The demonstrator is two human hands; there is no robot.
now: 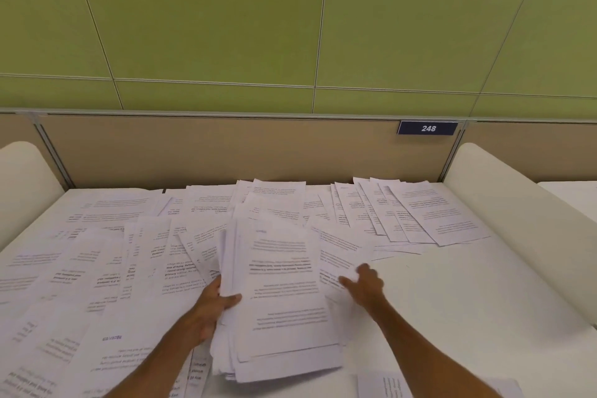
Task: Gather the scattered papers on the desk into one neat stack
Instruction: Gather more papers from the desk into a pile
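Your left hand (215,302) pinches the gathered stack (284,300) at desk (452,300) centre; right hand (365,283), fingers spread, rests on a loose sheet (339,257). Approx. a third done; lots of scattered papers (97,268) left, esp. left & back.

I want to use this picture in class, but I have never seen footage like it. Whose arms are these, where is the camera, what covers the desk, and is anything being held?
There is no machine here. The one picture comes from a wide-angle camera worn on a person's head, looking forward and down, so the two bare arms are the wearer's own. The white desk is strewn with printed papers, some fanned out at the far right. The left hand grips the left edge of a thick, uneven stack. The right hand rests on a loose sheet beside the stack. Behind stand a beige partition and a sign reading 248.
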